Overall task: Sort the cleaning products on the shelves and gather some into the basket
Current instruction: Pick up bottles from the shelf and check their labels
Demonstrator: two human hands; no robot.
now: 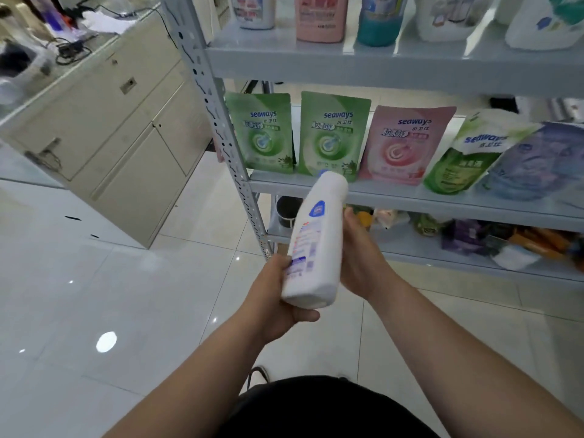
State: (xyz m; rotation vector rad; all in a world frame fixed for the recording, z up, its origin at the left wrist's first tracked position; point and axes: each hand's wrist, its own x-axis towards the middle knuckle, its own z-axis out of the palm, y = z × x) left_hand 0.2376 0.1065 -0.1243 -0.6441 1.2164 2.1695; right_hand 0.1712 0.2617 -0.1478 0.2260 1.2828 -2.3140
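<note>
A white bottle [316, 241] with a blue-and-white label is tilted in front of the metal shelf unit [410, 197], its top pointing up toward the middle shelf. My left hand [278, 295] grips its base, thumb under the bottom edge. My right hand [363, 257] lies against the bottle's right side; its fingers are hidden behind the bottle. On the middle shelf stand two green pouches [262, 131], a pink pouch [404, 143], a leaning green-and-white pouch [464, 156] and a blue-purple pouch [531, 159]. No basket is in view.
The top shelf [379, 63] carries a pink bottle [320, 17], a teal bottle [377, 23] and white bottles. The bottom shelf [442, 257] holds a dark jar [287, 211] and mixed packets. A cream cabinet [120, 131] stands left, over glossy tile floor [110, 295].
</note>
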